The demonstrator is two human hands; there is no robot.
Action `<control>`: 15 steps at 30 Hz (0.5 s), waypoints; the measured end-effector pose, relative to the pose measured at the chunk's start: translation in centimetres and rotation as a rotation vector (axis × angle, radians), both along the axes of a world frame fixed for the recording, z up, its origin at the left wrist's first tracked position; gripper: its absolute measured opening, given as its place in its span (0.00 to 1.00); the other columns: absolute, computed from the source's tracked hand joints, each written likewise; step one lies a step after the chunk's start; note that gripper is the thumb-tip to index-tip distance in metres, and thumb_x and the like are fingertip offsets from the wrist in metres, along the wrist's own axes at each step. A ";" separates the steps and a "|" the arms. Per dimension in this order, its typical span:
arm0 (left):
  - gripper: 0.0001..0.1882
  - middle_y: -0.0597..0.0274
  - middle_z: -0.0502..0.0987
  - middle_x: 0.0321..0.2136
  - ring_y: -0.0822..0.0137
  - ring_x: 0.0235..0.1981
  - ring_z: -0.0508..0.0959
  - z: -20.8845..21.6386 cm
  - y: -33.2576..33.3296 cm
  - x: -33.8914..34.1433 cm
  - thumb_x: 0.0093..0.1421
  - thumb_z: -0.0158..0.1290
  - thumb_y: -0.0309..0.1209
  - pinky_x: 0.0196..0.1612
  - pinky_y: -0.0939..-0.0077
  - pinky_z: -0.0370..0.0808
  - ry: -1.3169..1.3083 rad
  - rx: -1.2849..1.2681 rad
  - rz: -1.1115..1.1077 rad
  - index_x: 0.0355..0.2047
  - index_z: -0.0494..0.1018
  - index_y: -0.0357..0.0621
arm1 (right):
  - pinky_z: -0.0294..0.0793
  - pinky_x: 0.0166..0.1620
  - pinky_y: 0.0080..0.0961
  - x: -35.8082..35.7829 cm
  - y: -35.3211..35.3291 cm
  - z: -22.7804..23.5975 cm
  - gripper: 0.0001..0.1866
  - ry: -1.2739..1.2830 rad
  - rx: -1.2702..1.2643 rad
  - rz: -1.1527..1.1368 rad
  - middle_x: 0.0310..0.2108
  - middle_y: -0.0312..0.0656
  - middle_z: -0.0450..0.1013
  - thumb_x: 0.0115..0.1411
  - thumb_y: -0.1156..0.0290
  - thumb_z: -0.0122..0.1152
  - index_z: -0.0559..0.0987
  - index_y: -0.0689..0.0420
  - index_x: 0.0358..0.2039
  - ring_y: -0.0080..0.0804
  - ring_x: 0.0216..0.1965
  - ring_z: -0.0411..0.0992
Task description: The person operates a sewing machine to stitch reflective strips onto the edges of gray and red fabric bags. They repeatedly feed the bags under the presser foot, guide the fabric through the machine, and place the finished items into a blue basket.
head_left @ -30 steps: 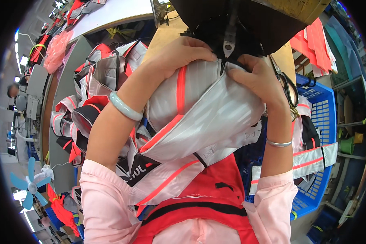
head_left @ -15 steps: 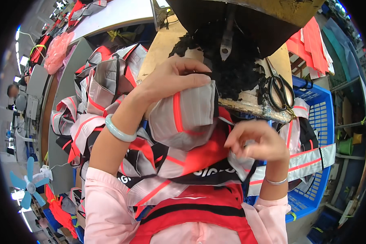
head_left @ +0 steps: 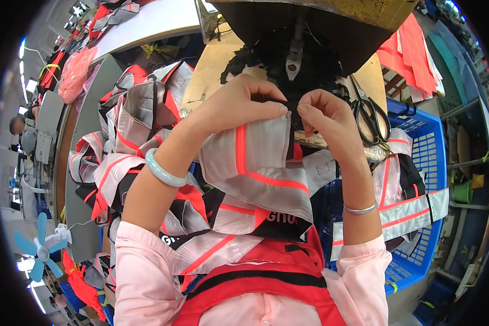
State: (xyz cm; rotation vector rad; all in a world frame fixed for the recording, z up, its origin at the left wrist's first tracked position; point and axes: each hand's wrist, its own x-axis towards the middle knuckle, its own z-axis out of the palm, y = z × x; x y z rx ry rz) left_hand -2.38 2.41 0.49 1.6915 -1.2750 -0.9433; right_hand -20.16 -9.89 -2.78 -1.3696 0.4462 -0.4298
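Between my hands hangs a silver-grey reflective strap (head_left: 263,142) with a bright orange-red stripe and black edging. My left hand (head_left: 250,103) pinches its upper black edge between thumb and fingers. Close beside it, my right hand (head_left: 327,115) has thumb and fingertips pressed together at the black end of the same strap; the exact bit it grips is mostly hidden. Just beyond my fingers, a pointed metal tool tip (head_left: 293,64) hangs under a dark machine head (head_left: 309,32). Below, more of the silver and orange strapping drapes over my red apron (head_left: 261,263).
Black-handled scissors (head_left: 372,119) lie on the wooden board at right, near dark scraps. A blue plastic basket (head_left: 437,163) holds more strapping. Heaped reflective straps (head_left: 138,117) fill the left side. Orange-red strips (head_left: 407,60) lie at back right. A blue fan (head_left: 41,247) stands far left.
My right hand has moved up and inward from the lower right to meet my left hand at the strap's edge. The strap's lower part has shifted and now hangs further right.
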 end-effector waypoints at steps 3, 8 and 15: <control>0.13 0.67 0.78 0.30 0.78 0.32 0.75 -0.2 -0.4 0.3 0.53 0.61 0.32 0.38 0.84 0.71 0.067 0.007 0.026 0.36 0.78 0.36 | 0.65 0.27 0.15 0.5 -0.3 -0.3 0.09 0.012 -0.016 -0.008 0.23 0.31 0.70 0.58 0.69 0.61 0.76 0.61 0.33 0.15 0.22 0.66; 0.12 0.70 0.76 0.30 0.80 0.32 0.74 -0.1 -1.0 0.6 0.52 0.62 0.30 0.37 0.86 0.70 0.095 0.037 0.066 0.35 0.76 0.38 | 0.66 0.28 0.15 1.2 -0.7 -0.6 0.09 0.022 -0.032 -0.029 0.21 0.31 0.69 0.58 0.68 0.61 0.76 0.60 0.32 0.16 0.23 0.66; 0.12 0.69 0.77 0.31 0.80 0.32 0.74 -0.9 -2.1 1.8 0.52 0.62 0.31 0.39 0.86 0.70 0.161 0.060 0.098 0.35 0.77 0.38 | 0.63 0.27 0.15 2.5 -1.4 -1.7 0.09 -0.028 -0.037 -0.066 0.21 0.30 0.67 0.58 0.68 0.61 0.75 0.59 0.32 0.16 0.22 0.64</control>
